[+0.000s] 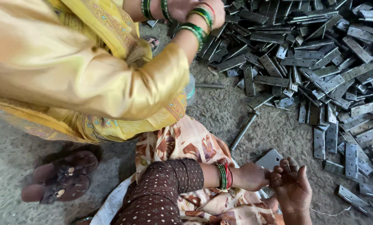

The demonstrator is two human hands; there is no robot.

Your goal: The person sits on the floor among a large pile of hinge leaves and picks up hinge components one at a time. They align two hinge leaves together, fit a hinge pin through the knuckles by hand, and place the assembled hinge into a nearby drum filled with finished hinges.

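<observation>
Left hand [249, 176] and right hand [292, 183] pinch stiff, heavy, sharp-edged hinge [270, 159] by its edges; pile [319, 62] at 1 o'clock.

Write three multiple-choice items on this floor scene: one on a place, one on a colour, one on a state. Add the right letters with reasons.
1. Where does the heap of metal hinges lie?
A. upper right of the floor
B. lower left
C. on a table

2. What colour is the co-worker's sleeve?
A. blue
B. yellow
C. black

3. How does the brown pair of sandals stand?
A. on someone's feet
B. empty on the floor
C. on the hinge heap

Answers: 1 A, the grey hinges fill the upper right. 2 B, the sleeve is plain yellow cloth. 3 B, no foot is in them, and they lie lower left on concrete.
</observation>
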